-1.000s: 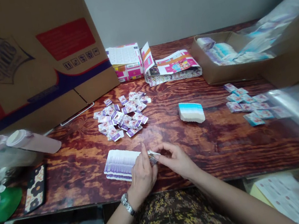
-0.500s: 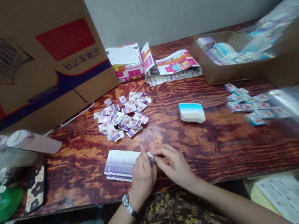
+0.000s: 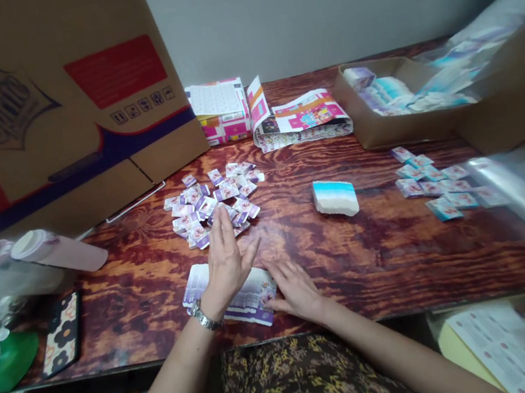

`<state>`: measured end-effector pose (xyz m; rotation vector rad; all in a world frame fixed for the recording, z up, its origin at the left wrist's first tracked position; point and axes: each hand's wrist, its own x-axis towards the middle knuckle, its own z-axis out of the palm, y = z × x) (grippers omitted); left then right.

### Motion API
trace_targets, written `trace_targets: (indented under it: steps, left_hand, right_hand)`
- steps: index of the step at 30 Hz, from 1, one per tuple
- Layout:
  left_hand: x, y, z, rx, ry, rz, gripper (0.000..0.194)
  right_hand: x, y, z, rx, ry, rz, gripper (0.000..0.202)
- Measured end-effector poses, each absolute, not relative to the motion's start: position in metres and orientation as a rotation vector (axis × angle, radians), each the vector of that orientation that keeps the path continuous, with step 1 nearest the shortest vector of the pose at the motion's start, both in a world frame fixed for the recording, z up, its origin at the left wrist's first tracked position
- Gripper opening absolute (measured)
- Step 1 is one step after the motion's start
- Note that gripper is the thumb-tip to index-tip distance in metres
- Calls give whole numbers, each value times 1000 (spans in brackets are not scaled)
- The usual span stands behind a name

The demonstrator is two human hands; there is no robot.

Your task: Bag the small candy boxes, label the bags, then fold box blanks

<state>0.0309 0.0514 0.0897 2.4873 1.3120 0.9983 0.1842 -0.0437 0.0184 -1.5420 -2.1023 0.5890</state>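
Observation:
A fanned row of white and purple cards (image 3: 253, 289) lies near the front edge of the table. My right hand (image 3: 297, 291) rests at its right end, fingers stretched out, with the thumb touching the end card. Above the row, my left hand (image 3: 227, 257) reaches forward with straight fingers and the thumb apart, holding nothing. Its fingertips overlap the near side of a pile of small purple and white boxes (image 3: 189, 213); whether they touch is unclear. The left forearm and hand hide part of the row. Right of the pile stands a stack of blue and white cards (image 3: 335, 198).
Small blue and white packets (image 3: 435, 179) lie at the right beside a clear plastic roll (image 3: 521, 198). An open carton (image 3: 397, 125) stands behind them. A large cardboard box (image 3: 129, 132), pink bottle (image 3: 58, 249), phone (image 3: 63, 333) and green tape roll (image 3: 16, 355) occupy the left.
My left hand has left the right end of the row and moved up and left to the pile, its fingers straightening. My right hand has gone from a pinch to lying flat.

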Motion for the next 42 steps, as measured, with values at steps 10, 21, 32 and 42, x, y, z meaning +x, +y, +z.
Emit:
trace_targets:
  steps: [10, 21, 32, 42]
  left_hand:
    - [12, -21, 47, 2436, 1159, 562, 77]
    - [24, -33, 42, 2341, 1244, 601, 54]
    - [25, -25, 49, 2269, 1122, 875, 38]
    - [23, -28, 51, 2370, 1151, 727, 57]
  right_hand:
    - [192, -40, 24, -1447, -1820, 744, 32]
    - [193, -41, 67, -1424, -1614, 744, 20]
    - [186, -58, 67, -1264, -1689, 755, 17]
    - [186, -41, 77, -1228, -1211, 1256, 18]
